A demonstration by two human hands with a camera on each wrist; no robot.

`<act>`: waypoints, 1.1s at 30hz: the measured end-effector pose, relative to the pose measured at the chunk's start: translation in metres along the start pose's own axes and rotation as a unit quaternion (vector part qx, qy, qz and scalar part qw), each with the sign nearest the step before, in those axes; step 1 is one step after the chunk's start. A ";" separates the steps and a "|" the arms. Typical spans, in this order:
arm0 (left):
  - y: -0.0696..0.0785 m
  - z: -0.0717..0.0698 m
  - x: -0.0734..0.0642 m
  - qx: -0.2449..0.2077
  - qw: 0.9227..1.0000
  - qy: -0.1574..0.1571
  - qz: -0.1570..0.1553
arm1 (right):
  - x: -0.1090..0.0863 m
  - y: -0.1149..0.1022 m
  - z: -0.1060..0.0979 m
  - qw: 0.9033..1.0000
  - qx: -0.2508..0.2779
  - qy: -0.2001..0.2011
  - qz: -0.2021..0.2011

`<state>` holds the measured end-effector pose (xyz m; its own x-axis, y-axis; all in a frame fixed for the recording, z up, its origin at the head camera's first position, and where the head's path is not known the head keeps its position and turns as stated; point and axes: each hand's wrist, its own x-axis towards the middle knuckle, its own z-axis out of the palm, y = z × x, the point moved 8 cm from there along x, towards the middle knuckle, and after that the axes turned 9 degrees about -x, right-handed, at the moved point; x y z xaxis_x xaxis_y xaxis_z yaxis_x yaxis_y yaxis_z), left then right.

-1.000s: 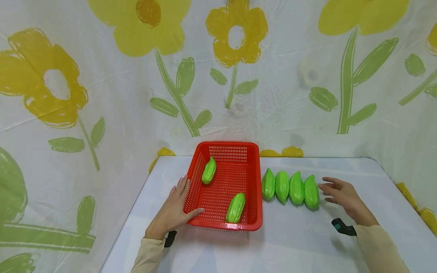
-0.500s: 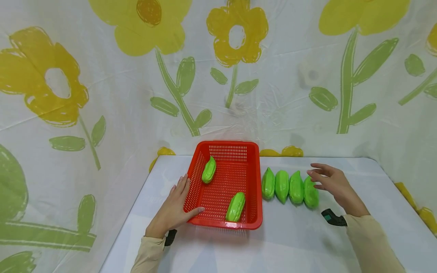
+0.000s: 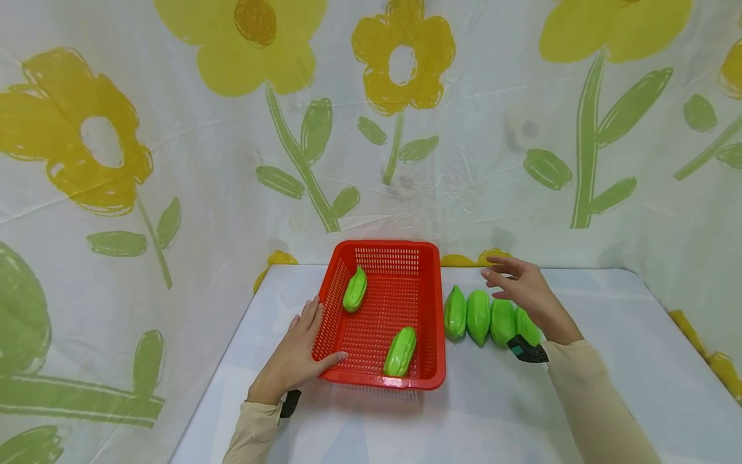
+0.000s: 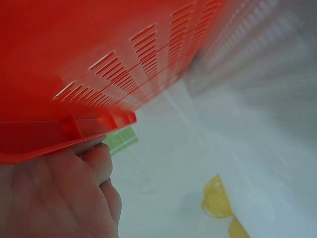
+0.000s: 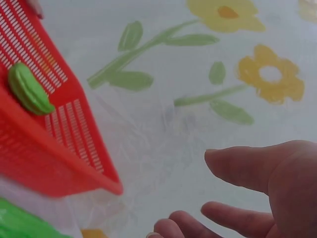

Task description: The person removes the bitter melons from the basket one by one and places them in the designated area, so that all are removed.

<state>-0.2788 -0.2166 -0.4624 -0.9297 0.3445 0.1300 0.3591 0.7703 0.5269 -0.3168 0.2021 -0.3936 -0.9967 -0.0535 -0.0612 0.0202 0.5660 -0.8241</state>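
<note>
My left hand (image 3: 294,351) rests on the left rim of a red plastic basket (image 3: 438,309), fingers straight and thumb over the near corner. In the left wrist view, that hand (image 4: 64,193) lies right against the rim. Inside the basket are two bright green, ridged, elongated vegetables: one (image 3: 355,290) at the far left, the other (image 3: 400,352) at the near right. My right hand (image 3: 524,290) holds nothing and hovers above a row of several similar green vegetables (image 3: 478,317), its wrist hiding part of the rightmost ones. Its thumb (image 5: 237,166) and fingers stand apart in the right wrist view.
The basket and the row stand on a white table (image 3: 464,412). Behind and at the left hangs a white curtain (image 3: 481,180) printed with yellow flowers and green leaves. A black wrist camera (image 3: 526,350) sits at my right wrist.
My right hand has moved left and away from me, from beside the rightmost vegetable to over the row. The left hand, basket and vegetables have stayed in place.
</note>
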 end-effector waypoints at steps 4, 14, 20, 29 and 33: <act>0.000 0.000 -0.001 -0.002 1.000 -0.003 -0.005 | 0.006 -0.016 0.007 1.000 0.008 -0.002 -0.013; -0.001 -0.001 -0.002 0.004 1.000 0.002 -0.002 | 0.018 -0.054 0.031 0.998 0.038 -0.011 -0.039; 0.000 -0.002 -0.003 0.002 1.000 0.003 0.000 | 0.024 -0.071 0.050 0.997 0.068 -0.026 -0.041; 0.000 -0.002 -0.003 -0.001 1.000 0.002 -0.005 | 0.031 -0.095 0.084 0.993 0.091 -0.049 -0.061; 0.001 0.000 -0.001 -0.005 1.000 -0.001 -0.005 | 0.033 -0.101 0.095 0.992 0.101 -0.052 -0.060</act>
<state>-0.2774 -0.2168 -0.4618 -0.9328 0.3384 0.1238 0.3498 0.7676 0.5370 -0.3438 0.0649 -0.3655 -0.9798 -0.1999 -0.0053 -0.0713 0.3741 -0.9246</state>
